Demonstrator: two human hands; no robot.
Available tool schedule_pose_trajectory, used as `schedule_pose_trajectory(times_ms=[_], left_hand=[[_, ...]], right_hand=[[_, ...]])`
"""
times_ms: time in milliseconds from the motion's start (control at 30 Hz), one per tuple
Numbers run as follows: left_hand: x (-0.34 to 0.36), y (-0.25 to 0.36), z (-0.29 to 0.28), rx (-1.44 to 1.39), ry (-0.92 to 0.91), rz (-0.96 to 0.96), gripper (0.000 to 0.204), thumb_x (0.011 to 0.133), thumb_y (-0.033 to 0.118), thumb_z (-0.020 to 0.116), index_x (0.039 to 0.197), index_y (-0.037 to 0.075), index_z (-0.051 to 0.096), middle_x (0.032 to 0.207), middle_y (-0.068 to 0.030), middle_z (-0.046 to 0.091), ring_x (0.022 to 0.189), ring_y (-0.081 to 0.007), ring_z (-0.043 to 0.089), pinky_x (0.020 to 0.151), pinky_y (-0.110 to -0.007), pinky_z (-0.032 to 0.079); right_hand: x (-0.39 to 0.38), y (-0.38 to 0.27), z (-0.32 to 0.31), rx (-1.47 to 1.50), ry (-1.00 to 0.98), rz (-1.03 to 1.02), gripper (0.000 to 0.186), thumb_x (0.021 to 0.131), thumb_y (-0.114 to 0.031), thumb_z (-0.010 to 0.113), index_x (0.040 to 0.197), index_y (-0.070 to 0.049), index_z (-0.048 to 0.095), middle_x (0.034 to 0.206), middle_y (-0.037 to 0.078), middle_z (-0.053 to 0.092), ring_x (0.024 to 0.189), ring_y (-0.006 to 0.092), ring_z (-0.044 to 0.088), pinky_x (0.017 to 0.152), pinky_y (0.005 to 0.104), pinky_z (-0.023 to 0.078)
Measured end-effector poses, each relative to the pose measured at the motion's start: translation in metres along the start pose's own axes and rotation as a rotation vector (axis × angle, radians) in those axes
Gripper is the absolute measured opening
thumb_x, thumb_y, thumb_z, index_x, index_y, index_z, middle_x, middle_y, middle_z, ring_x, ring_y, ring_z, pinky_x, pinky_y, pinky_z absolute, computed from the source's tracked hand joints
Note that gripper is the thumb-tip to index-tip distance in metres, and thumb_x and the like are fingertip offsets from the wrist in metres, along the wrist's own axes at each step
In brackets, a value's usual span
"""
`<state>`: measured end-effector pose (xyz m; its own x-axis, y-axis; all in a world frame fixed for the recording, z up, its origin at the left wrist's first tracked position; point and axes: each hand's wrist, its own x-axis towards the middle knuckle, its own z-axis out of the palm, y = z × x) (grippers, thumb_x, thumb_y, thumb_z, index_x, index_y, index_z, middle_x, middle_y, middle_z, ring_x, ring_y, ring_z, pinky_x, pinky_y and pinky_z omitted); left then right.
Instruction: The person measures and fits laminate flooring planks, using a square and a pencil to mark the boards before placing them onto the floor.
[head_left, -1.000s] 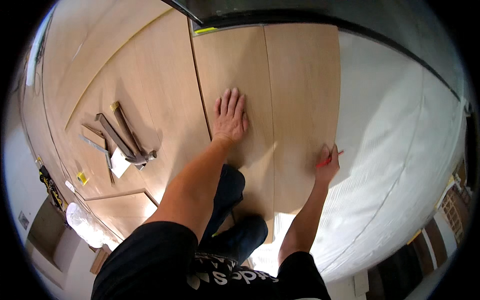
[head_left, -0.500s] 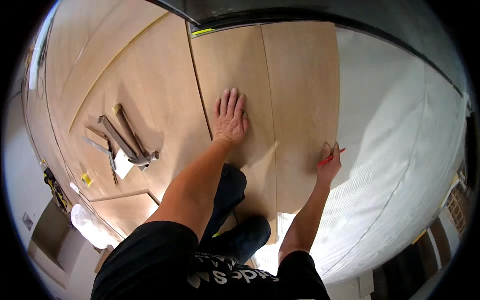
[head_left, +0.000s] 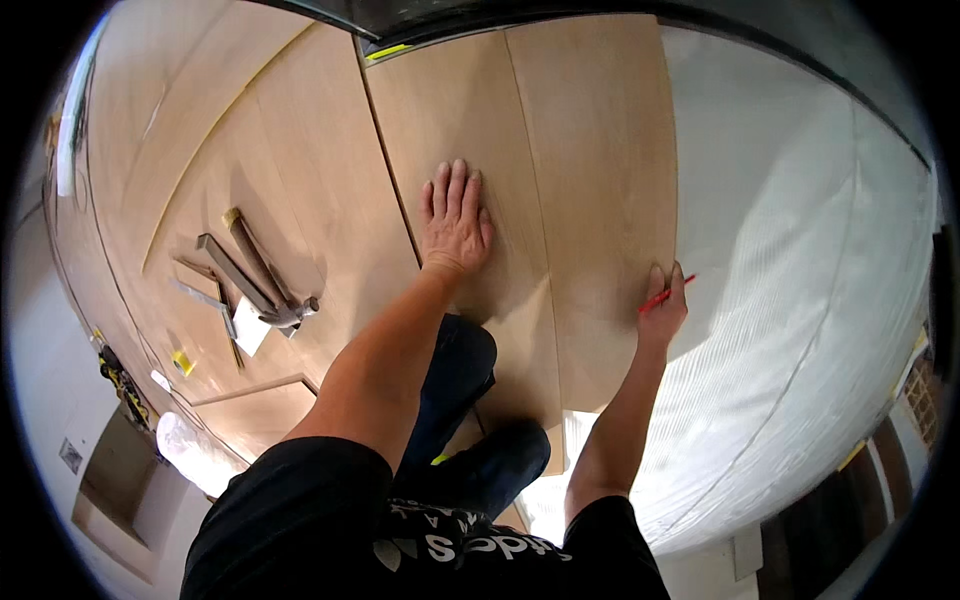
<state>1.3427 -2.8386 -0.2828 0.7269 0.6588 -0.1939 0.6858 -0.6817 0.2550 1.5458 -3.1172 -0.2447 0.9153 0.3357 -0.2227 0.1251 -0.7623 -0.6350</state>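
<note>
My left hand (head_left: 456, 225) lies flat on a light wood floor plank (head_left: 455, 110), fingers spread and pointing away from me, close to the dark gap on its left side. To the right, a second plank (head_left: 600, 150) lies alongside that one. My right hand (head_left: 664, 312) is at this plank's right edge, with a thin red pencil (head_left: 655, 301) held in its fingers. The thumb and a fingertip touch or nearly touch the plank's edge; exact contact cannot be made out. Beyond that edge spreads a ribbed whitish underlay sheet (head_left: 780, 270).
On the boards at left lie a claw hammer (head_left: 258, 255), a bent metal bar (head_left: 233, 270), thin strips and a white piece (head_left: 250, 327). Near them is a small yellow object (head_left: 182, 362). A dark glossy panel (head_left: 560, 8) borders the far side. My knees (head_left: 465, 360) are close behind the planks.
The view has shifted slightly. My left hand stays flat on the plank. My right hand stays at the plank's edge, and the pencil has tilted a little in its fingers.
</note>
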Motion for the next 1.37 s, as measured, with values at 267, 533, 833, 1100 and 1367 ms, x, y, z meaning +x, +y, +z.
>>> schedule_pose_trajectory(times_ms=[267, 533, 833, 1100, 1367], left_hand=[[0.000, 0.000, 0.001, 0.009, -0.016, 0.005, 0.066, 0.092, 0.026, 0.049, 0.154, 0.006, 0.035, 0.165, -0.0161, 0.025, 0.154, -0.0373, 0.016, 0.125, -0.053, 0.008], [0.000, 0.000, 0.003, -0.014, 0.005, 0.014, 0.065, 0.092, 0.027, 0.052, 0.152, 0.006, 0.039, 0.165, -0.0157, 0.025, 0.154, -0.0371, 0.017, 0.125, -0.053, 0.009], [0.001, -0.001, 0.005, -0.008, 0.011, 0.014, 0.066, 0.091, 0.028, 0.051, 0.153, 0.007, 0.038, 0.165, -0.0157, 0.026, 0.154, -0.0366, 0.018, 0.124, -0.053, 0.009], [0.000, -0.003, 0.006, -0.012, 0.005, 0.015, 0.068, 0.091, 0.029, 0.051, 0.154, 0.007, 0.037, 0.165, -0.0156, 0.026, 0.154, -0.0361, 0.016, 0.125, -0.053, 0.007], [0.000, -0.004, 0.004, -0.031, -0.032, 0.002, 0.074, 0.091, 0.031, 0.053, 0.157, 0.009, 0.030, 0.167, -0.0147, 0.019, 0.156, -0.0362, 0.011, 0.125, -0.054, 0.007]], right_hand=[[0.013, -0.003, 0.012, -0.104, -0.022, 0.106, 0.046, 0.104, -0.027, 0.062, 0.137, 0.004, 0.057, 0.115, 0.018, 0.071, 0.102, 0.0222, 0.067, 0.092, 0.0322, 0.052], [0.013, 0.010, 0.018, -0.007, -0.032, 0.145, 0.045, 0.104, -0.028, 0.060, 0.140, 0.000, 0.056, 0.118, 0.017, 0.071, 0.103, 0.0228, 0.068, 0.091, 0.0327, 0.053], [0.013, -0.008, 0.019, -0.193, 0.006, 0.140, 0.044, 0.104, -0.029, 0.058, 0.139, -0.003, 0.055, 0.116, 0.017, 0.070, 0.104, 0.0305, 0.067, 0.090, 0.0389, 0.053], [0.007, -0.010, 0.024, -0.109, 0.042, 0.213, 0.046, 0.102, -0.030, 0.061, 0.139, -0.003, 0.053, 0.126, 0.019, 0.066, 0.113, 0.0347, 0.065, 0.095, 0.0411, 0.051], [0.010, 0.008, 0.027, -0.140, 0.075, 0.146, 0.053, 0.099, -0.036, 0.065, 0.140, -0.005, 0.052, 0.127, 0.022, 0.065, 0.115, 0.0331, 0.064, 0.100, 0.0449, 0.049]])
